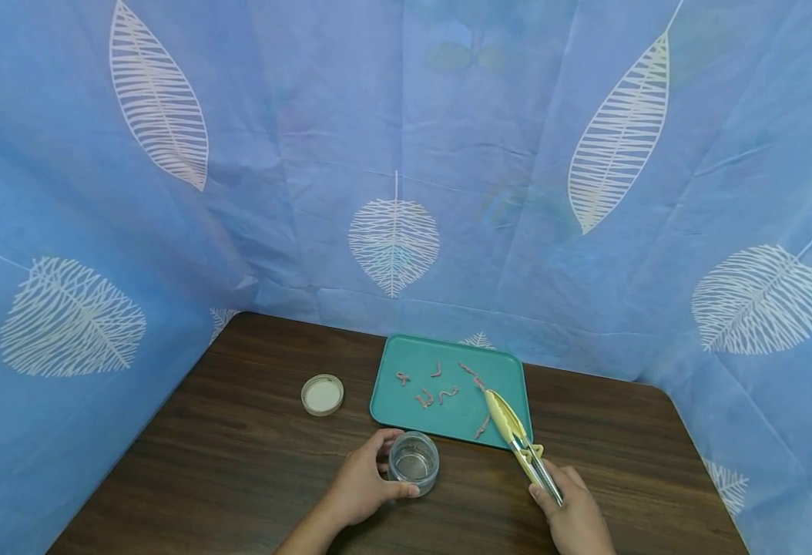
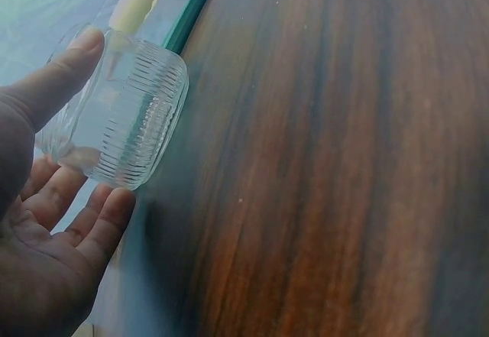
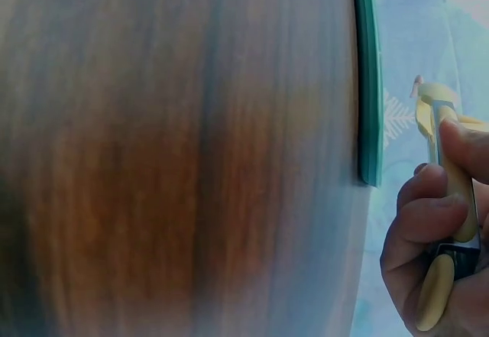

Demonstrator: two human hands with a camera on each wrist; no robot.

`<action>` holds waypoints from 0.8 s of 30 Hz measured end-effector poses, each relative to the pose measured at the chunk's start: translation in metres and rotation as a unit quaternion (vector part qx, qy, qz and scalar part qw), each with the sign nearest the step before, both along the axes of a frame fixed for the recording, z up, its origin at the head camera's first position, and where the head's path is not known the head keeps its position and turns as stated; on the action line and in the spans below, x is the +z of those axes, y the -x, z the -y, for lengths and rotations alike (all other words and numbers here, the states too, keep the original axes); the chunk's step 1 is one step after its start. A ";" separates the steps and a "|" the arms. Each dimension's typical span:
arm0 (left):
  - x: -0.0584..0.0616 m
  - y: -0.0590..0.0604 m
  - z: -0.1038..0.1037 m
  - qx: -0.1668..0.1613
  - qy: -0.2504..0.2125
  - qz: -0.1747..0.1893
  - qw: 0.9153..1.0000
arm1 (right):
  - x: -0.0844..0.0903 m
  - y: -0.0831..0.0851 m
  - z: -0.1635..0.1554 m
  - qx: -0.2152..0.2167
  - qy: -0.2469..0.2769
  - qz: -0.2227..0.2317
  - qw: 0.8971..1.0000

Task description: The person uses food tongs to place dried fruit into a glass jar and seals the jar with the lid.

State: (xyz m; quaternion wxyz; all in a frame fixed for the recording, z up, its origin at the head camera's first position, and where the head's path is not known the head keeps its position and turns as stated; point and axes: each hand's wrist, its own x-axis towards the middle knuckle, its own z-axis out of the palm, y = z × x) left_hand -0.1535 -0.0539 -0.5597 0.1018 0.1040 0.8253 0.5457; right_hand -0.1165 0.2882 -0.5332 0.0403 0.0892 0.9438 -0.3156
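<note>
My left hand (image 1: 363,479) grips a small clear glass jar (image 1: 428,482) on the table, thumb on the near side and fingers round the far left. The jar is uncovered, its ribbed wall showing in the left wrist view. In my right hand (image 1: 575,512) is a pair of tongs (image 1: 506,420) with pale yellow tips and a metal body. The tips slant over the right part of a teal tray (image 1: 399,354), with a thin pink strip (image 1: 478,381) at their end. Several pink strips, including a curled one (image 1: 447,395), lie on the tray.
A round lid (image 1: 323,395), white inside, lies on the dark wooden table (image 1: 239,432) left of the tray. Behind the table and along both sides hangs a blue curtain (image 1: 295,231) with white leaf prints. The tray stands near the table's back edge.
</note>
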 end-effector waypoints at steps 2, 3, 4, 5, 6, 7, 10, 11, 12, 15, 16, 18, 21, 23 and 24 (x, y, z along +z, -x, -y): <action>0.000 0.000 0.000 -0.001 -0.003 -0.002 1.000 | 0.002 -0.001 0.001 -0.002 0.003 0.003 1.000; -0.001 0.000 0.000 -0.002 -0.005 -0.003 1.000 | 0.003 -0.001 0.001 -0.002 0.002 0.003 1.000; -0.001 0.000 0.000 -0.003 -0.006 -0.003 1.000 | 0.003 -0.002 0.000 0.000 0.000 0.003 1.000; -0.001 0.000 0.000 -0.004 -0.008 -0.003 1.000 | 0.004 -0.002 0.001 0.000 0.000 0.005 1.000; -0.001 0.000 0.001 -0.005 -0.009 -0.003 1.000 | 0.005 -0.003 0.001 0.001 -0.002 0.005 1.000; -0.002 0.000 0.001 -0.006 -0.010 -0.003 1.000 | 0.005 -0.004 0.000 0.003 -0.005 0.005 1.000; -0.002 0.000 0.001 -0.009 -0.015 -0.001 1.000 | 0.007 -0.006 0.000 0.009 -0.008 0.004 1.000; -0.003 0.000 0.001 -0.009 -0.015 -0.001 1.000 | 0.006 -0.007 0.001 0.009 -0.005 0.005 1.000; -0.003 0.000 0.001 -0.009 -0.015 -0.001 1.000 | 0.006 -0.008 0.002 0.010 -0.004 0.004 1.000; -0.003 0.000 0.001 -0.009 -0.016 0.002 1.000 | 0.003 -0.011 0.005 0.011 0.008 0.005 1.000; -0.003 0.000 0.001 -0.008 -0.015 0.003 1.000 | 0.002 -0.012 0.006 0.011 0.012 0.006 1.000; -0.003 0.000 0.001 -0.008 -0.016 0.006 1.000 | 0.001 -0.013 0.009 0.013 0.016 0.005 1.000; -0.002 0.000 0.001 -0.007 -0.016 0.007 1.000 | 0.002 -0.015 0.014 0.014 0.024 0.005 1.000; -0.002 0.000 0.001 -0.006 -0.014 0.006 1.000 | 0.002 -0.016 0.018 0.017 0.023 0.003 1.000; -0.002 0.000 0.001 -0.006 -0.012 0.005 1.000 | 0.003 -0.017 0.019 0.018 0.021 0.001 1.000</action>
